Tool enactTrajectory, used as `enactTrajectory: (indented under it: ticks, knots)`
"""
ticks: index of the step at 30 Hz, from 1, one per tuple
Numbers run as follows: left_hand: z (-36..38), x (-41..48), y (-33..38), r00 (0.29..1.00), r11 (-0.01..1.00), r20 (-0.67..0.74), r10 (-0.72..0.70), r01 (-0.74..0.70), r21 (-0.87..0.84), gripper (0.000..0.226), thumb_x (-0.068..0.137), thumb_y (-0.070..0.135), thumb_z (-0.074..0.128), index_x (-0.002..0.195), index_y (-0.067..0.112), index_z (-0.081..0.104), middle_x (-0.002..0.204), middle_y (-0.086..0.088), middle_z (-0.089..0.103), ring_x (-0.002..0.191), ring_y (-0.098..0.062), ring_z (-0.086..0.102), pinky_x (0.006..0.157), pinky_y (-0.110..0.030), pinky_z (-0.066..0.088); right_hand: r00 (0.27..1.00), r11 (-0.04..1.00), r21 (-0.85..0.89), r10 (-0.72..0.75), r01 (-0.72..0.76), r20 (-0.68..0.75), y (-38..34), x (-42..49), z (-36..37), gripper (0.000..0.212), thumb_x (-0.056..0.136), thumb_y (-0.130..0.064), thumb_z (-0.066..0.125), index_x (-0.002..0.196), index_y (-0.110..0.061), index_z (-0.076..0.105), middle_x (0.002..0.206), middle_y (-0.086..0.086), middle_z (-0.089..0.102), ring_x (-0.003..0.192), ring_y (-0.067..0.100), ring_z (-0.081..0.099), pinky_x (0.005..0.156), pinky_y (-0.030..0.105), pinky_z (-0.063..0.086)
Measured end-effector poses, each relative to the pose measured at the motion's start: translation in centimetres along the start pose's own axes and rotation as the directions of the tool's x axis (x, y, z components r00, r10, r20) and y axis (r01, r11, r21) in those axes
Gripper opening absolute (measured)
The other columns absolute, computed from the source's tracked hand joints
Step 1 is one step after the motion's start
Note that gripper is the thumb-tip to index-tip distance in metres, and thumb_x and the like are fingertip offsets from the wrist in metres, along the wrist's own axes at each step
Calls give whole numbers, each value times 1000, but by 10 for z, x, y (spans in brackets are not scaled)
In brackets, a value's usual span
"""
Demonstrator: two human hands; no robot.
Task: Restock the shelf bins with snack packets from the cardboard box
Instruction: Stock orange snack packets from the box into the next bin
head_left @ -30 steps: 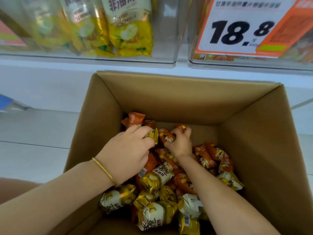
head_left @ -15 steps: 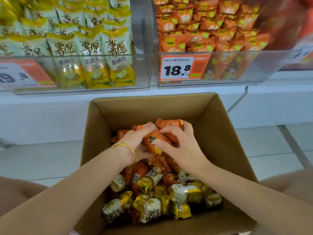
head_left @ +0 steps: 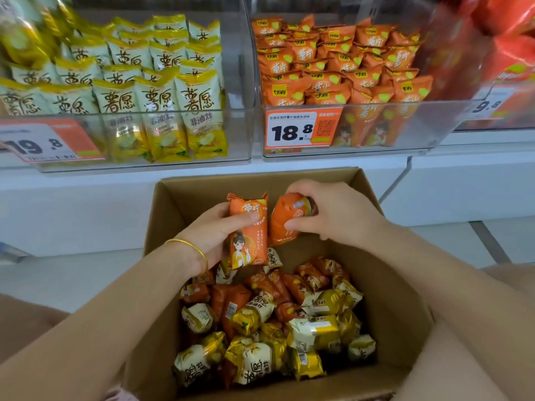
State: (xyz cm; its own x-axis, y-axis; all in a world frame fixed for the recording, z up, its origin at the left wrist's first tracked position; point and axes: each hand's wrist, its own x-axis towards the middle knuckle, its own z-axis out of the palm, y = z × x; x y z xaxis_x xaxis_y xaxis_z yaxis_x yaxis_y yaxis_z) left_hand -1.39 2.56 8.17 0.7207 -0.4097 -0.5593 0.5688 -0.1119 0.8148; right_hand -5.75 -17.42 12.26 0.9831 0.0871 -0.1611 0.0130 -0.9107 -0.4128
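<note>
Two hands hover near the far rim of the brown cardboard box (head_left: 260,177): left hand (head_left: 211,235) fingers wrap an upright orange foil snack packet (head_left: 249,227), right hand (head_left: 341,212) fingers a tilted orange packet (head_left: 285,221) just beside.

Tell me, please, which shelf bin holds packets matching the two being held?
The bin with the 18.8 tag: orange packets, like those the left hand and right hand hold; the neighbouring bin holds yellow ones.
</note>
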Motion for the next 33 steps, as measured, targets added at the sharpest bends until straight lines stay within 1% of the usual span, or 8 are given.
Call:
enactTrajectory:
  ticks: [6,12,15,20,23,28,29,33]
  knots:
    - [3,8,2,994,997,-93,65,-61,47,42,83,25,67,120,10,53,110,-11,66,96,-23,66,79,-38,54,985,945,291,117,-150,127,19,7,-23,34,80,-50,67,94,-19,63,89,0,69,65,8,63,56,19,52]
    - [13,8,-3,992,992,-60,109,-105,65,54,84,32,64,132,16,44,116,-6,63,99,-22,66,80,-40,56,975,861,480,76,-169,207,15,6,-20,44,78,-54,63,105,-19,59,93,2,68,67,12,65,57,20,53]
    - [14,8,-4,993,994,-53,101,-98,56,56,85,34,63,133,15,42,117,-6,62,100,-23,66,86,-43,54,978,796,577,84,-183,193,14,4,-24,54,68,-59,59,107,-22,60,98,-2,68,90,15,67,61,20,51]
    - [16,7,1,998,999,50,33,-32,-14,51,86,21,67,131,10,47,116,-14,65,99,-28,67,79,-39,57,966,732,646,61,-216,253,13,2,-20,35,80,-39,66,104,-15,57,101,0,68,96,12,66,68,25,58]
    - [16,7,5,998,991,58,17,-10,-131,40,89,20,60,127,11,52,112,-13,68,99,-28,67,79,-41,57,944,543,773,158,-329,290,13,1,-19,31,81,-31,69,103,-12,58,102,5,67,95,17,66,68,31,60]
    - [11,7,7,999,944,-35,2,-13,-329,39,91,23,56,129,16,47,112,-8,64,97,-25,64,70,-40,54,913,-12,962,313,-273,263,14,-4,-9,44,69,-28,72,109,-13,58,105,13,68,88,29,71,72,42,60]
    - [13,6,7,999,944,-41,11,-24,-330,39,92,22,56,129,16,47,112,-7,64,97,-24,64,69,-40,53,912,-55,959,296,-279,283,12,-5,-3,52,68,-29,73,113,-10,57,107,14,68,90,29,71,76,42,60]
    - [19,7,6,995,958,0,99,-95,-270,48,87,20,63,131,9,48,118,-14,65,103,-30,66,81,-44,56,936,288,892,169,-347,310,0,-11,15,54,69,-19,76,118,-9,54,109,7,70,100,22,68,86,37,55]
